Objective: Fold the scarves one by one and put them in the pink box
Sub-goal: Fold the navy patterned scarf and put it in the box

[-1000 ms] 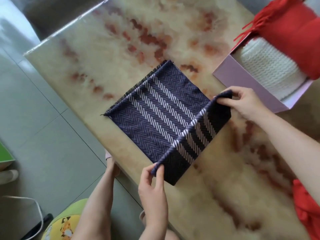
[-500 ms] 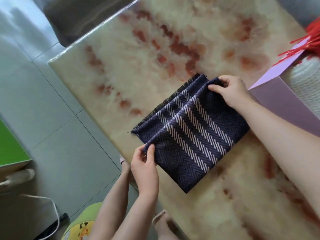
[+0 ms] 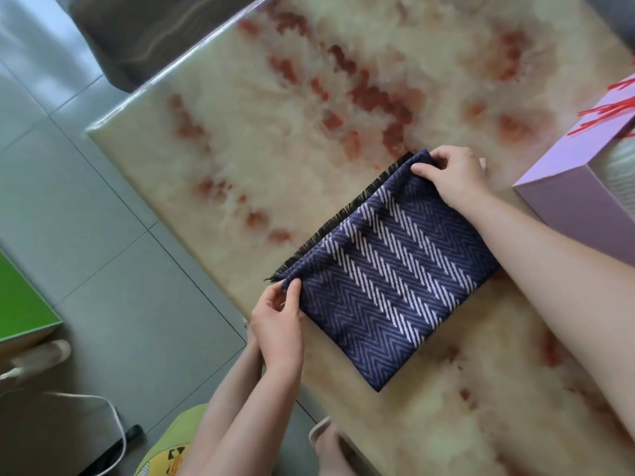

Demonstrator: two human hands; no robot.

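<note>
A navy scarf [image 3: 385, 283] with white herringbone stripes lies folded on the marble table [image 3: 275, 132], its black fringe along the far left edge. My left hand [image 3: 278, 324] pinches the near left corner of the top layer. My right hand [image 3: 450, 173] pinches the far corner of that layer. The pink box [image 3: 580, 204] stands at the right edge, partly cut off; red fringe [image 3: 608, 111] of another scarf hangs over its rim and a white knit piece [image 3: 622, 170] shows inside.
The table's left edge runs diagonally beside grey floor tiles [image 3: 103, 269]. A green surface [image 3: 17, 304] sits at the far left. A white cable [image 3: 110, 417] lies on the floor. My legs and a green seat [image 3: 171, 438] are below the table edge.
Both hands carried the lifted near edge of the scarf over onto the fringed far edge, halving it. The view shifted, so the box slid toward the right edge.
</note>
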